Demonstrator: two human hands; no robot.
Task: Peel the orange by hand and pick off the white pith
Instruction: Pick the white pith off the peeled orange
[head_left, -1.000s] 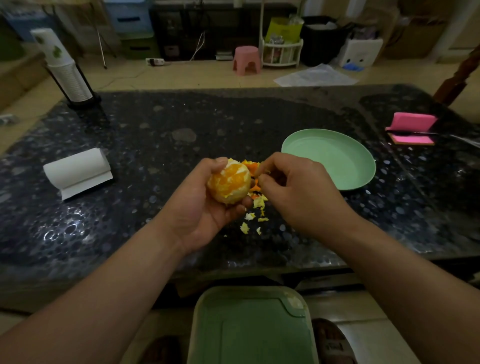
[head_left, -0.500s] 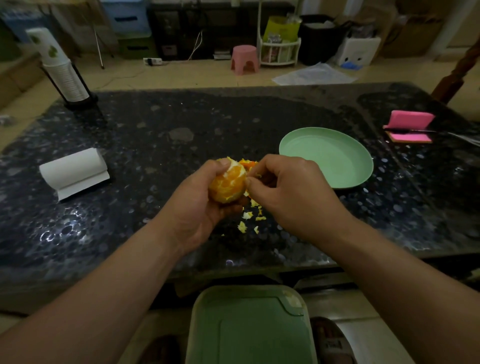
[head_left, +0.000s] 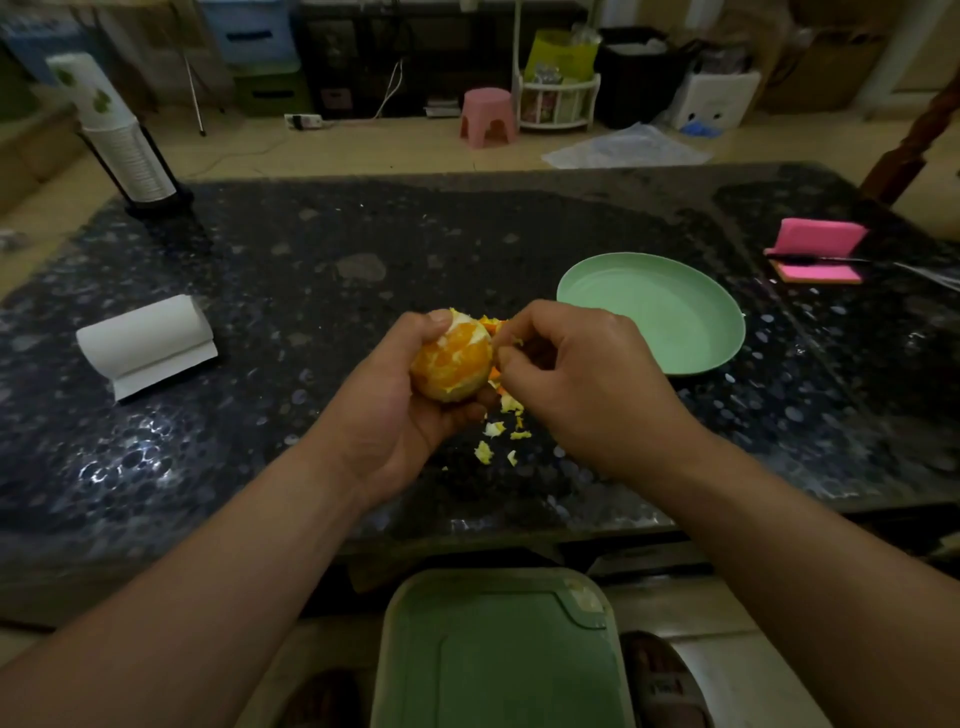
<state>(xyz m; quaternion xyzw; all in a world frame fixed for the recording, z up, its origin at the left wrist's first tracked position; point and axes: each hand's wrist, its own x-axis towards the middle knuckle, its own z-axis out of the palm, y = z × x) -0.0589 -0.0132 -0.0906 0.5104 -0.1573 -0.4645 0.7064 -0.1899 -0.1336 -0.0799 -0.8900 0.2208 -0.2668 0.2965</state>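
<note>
- right hand (head_left: 587, 384) has closed the gap since a second ago: it stood a little off the fruit then, and now its fingertips are right up against it
- left hand (head_left: 395, 410) hasn't budged, same cradle, same spot at the centre of the frame
- the orange (head_left: 449, 364) sits in that left hand, held above the table (head_left: 311, 249), thumb over its top and fingers curled under it, a firm grasp
- much of the skin is off, with bright flesh showing and pale patches of pith across the top and lower side
- right hand is curled tight, thumb and forefinger pinching at the orange's right flank; a small yellowish bit shows at the fingertips, too small to say whether it is free of the fruit
- peel scraps (head_left: 493, 431) lie on the dark table just below and behind the hands, yellow-white bits near the bottom and orange bits peeking out between the hands
- green plate (head_left: 649, 312) sits right of centre, just beyond the right hand's knuckles
- paper roll (head_left: 145, 338) lies at the left of the frame, well apart from the action
- stack of cups (head_left: 119, 135) stands in the upper left, leaning in its black holder
- pink pad (head_left: 815, 249) lies at the far right edge
- green board (head_left: 498, 654) fills the bottom centre, below the table's near edge
</note>
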